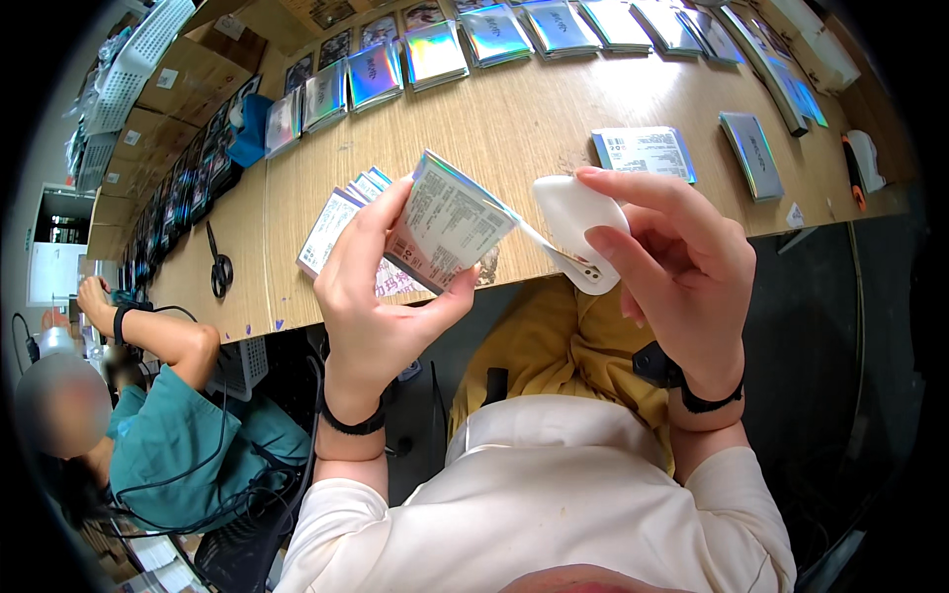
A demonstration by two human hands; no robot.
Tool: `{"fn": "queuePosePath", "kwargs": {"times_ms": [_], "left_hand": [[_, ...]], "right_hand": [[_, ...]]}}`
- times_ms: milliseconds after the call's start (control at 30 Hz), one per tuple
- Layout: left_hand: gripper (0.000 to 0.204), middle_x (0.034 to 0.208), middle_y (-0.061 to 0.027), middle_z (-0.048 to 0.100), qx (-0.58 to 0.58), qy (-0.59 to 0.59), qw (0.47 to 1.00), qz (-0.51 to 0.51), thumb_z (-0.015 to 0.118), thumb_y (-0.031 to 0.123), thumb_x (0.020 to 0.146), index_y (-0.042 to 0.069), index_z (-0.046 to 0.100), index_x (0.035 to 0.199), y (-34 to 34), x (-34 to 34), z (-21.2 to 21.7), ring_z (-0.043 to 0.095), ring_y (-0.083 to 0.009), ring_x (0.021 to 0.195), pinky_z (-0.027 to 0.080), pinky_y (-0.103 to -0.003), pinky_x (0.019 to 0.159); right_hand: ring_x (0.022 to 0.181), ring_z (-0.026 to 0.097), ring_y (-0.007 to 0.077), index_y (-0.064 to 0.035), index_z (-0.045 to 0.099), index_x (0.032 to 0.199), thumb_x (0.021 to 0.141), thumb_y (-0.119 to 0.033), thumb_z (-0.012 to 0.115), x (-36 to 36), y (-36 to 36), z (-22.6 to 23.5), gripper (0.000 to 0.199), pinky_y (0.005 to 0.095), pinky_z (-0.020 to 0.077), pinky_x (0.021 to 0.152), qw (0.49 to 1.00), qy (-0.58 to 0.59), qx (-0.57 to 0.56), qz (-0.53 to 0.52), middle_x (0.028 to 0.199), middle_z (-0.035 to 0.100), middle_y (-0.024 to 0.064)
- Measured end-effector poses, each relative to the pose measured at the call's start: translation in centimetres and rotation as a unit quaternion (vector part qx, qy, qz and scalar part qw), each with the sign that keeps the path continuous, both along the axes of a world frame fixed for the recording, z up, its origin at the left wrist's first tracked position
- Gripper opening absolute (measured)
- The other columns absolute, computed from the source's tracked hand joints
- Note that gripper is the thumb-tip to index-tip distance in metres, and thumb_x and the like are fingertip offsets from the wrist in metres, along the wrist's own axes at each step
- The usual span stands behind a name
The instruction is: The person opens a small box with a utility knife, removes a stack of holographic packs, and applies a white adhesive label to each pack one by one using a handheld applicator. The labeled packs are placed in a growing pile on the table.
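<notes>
My left hand [371, 282] grips a flat packet [450, 222], its printed back turned up and a shiny rainbow edge showing. The fingers sit along one side and the thumb on the lower corner. In my right hand [687, 262] is a small white rounded hinged device [573, 212], seemingly a handheld bag sealer, pinched between thumb and fingers. Its narrow end meets the packet's right corner; whether it is clamped there I cannot tell. Partly hidden behind my left hand, more packets [331, 229] lie fanned on the table. Beyond the sealer lies another printed packet stack [647, 153].
Stacks of shiny packets [435, 54] line the table's far side, and another stack [751, 156] lies at right. Black scissors [220, 272], a blue tape dispenser [249, 128] and an orange-black cutter [852, 170] are around. A person in teal [173, 445] sits at left. Cardboard boxes [203, 74] stand behind.
</notes>
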State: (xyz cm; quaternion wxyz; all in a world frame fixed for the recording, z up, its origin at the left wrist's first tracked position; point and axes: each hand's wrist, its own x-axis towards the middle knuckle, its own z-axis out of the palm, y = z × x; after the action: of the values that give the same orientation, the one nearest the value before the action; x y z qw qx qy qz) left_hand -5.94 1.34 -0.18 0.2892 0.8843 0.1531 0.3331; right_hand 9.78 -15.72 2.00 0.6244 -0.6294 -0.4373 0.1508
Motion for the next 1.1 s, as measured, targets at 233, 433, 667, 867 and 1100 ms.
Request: {"fn": "queuePosePath", "kwargs": {"times_ms": [233, 433, 667, 867, 1100], "left_hand": [[0.068, 0.103, -0.0128, 0.066, 0.058, 0.038, 0.997, -0.025, 0.083, 0.01, 0.056, -0.003, 0.059, 0.118, -1.2, 0.1, 0.1, 0.065, -0.0181, 0.088, 0.053, -0.03, 0.078], [0.065, 0.101, -0.0163, 0.066, 0.076, 0.06, 0.993, -0.064, 0.082, 0.01, 0.056, -0.002, 0.059, 0.117, -3.1, 0.5, 0.5, 0.066, -0.0242, 0.088, 0.053, -0.03, 0.078], [0.067, 0.098, -0.0151, 0.066, -0.014, 0.084, 0.979, -0.187, 0.08, 0.003, 0.058, -0.001, 0.058, 0.122, -4.8, 0.2, 0.0, 0.063, -0.022, 0.077, 0.053, -0.028, 0.071], [0.056, 0.108, -0.0088, 0.06, -0.035, 0.119, 0.988, 0.096, 0.072, 0.001, 0.069, -0.004, 0.055, 0.122, 3.3, -2.6, 1.4, 0.061, -0.0155, 0.093, 0.051, -0.027, 0.078], [0.056, 0.112, -0.0147, 0.057, -0.05, 0.187, 0.974, 0.118, 0.077, 0.011, 0.07, -0.007, 0.056, 0.12, 8.9, -6.1, -1.1, 0.061, -0.0216, 0.092, 0.05, -0.03, 0.08]], "right_hand": [[0.046, 0.047, 0.0012, -0.003, 0.063, 0.111, 0.088, 0.001, 0.061, 0.3, 0.5, -0.4, 0.023, 0.0172, 0.0331, 0.04, 0.996, 0.09, -0.002, 0.02, 0.066, 0.062, 0.0009], [0.046, 0.046, 0.0006, -0.0026, 0.062, 0.111, 0.089, 0.0, 0.06, 0.7, 0.6, -0.6, 0.022, 0.0171, 0.0326, 0.04, 0.994, 0.105, 0.003, 0.027, 0.066, 0.06, 0.0], [0.046, 0.048, 0.0006, -0.0024, 0.058, 0.115, 0.09, -0.001, 0.06, 1.1, 1.6, -1.0, 0.025, 0.0153, 0.0341, 0.04, 0.989, 0.131, 0.061, -0.04, 0.07, 0.062, 0.0016], [0.046, 0.048, 0.0007, -0.0018, 0.058, 0.116, 0.089, 0.0, 0.061, 2.0, -0.3, -1.9, 0.028, 0.0153, 0.0324, 0.04, 0.988, 0.11, 0.06, -0.094, 0.073, 0.063, 0.0038], [0.046, 0.048, 0.0009, -0.002, 0.058, 0.117, 0.089, 0.001, 0.06, 1.9, -0.8, -2.6, 0.028, 0.0154, 0.0328, 0.041, 0.986, 0.129, 0.061, -0.082, 0.075, 0.064, 0.0044]]}}
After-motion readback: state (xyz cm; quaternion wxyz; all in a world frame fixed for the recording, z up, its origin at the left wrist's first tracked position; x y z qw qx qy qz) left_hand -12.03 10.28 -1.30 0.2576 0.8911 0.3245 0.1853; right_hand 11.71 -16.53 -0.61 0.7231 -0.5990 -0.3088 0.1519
